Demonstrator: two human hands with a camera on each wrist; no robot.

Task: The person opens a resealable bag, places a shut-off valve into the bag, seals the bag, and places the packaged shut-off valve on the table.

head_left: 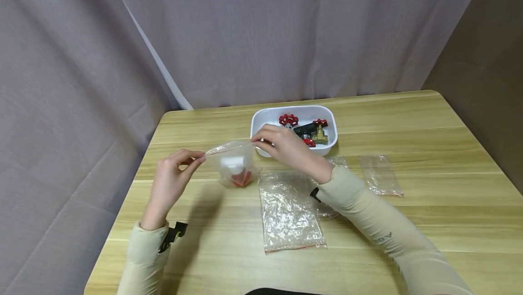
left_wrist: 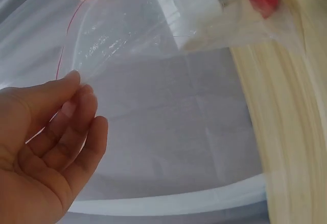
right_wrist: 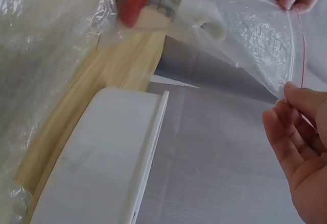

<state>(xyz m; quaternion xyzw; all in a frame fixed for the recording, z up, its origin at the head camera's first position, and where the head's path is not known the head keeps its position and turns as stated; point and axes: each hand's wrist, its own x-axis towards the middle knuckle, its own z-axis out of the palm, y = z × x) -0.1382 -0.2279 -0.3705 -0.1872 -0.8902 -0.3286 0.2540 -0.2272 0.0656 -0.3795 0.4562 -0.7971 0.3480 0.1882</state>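
Between my two hands hangs a clear zip bag (head_left: 214, 168) with a red line along its mouth. My left hand (head_left: 173, 179) pinches one top corner between thumb and fingertips. The opposite corner is pinched by my right hand (head_left: 288, 147), near the front rim of the white tub. Inside the bag lies a white valve (head_left: 232, 162) with a red handle (head_left: 242, 178), low down in it. The left wrist view shows the white plastic body (left_wrist: 191, 12) and a grey stem through the film. In the right wrist view, an opening shows in the white body (right_wrist: 212, 30).
A white tub (head_left: 261, 118) behind the right hand holds several valves with red handwheels and a brass valve (head_left: 320, 135). Flat clear zip bags lie on the wooden table: a large bag (head_left: 288, 213), another partly under the right forearm, and a small bag (head_left: 380, 174) farther right.
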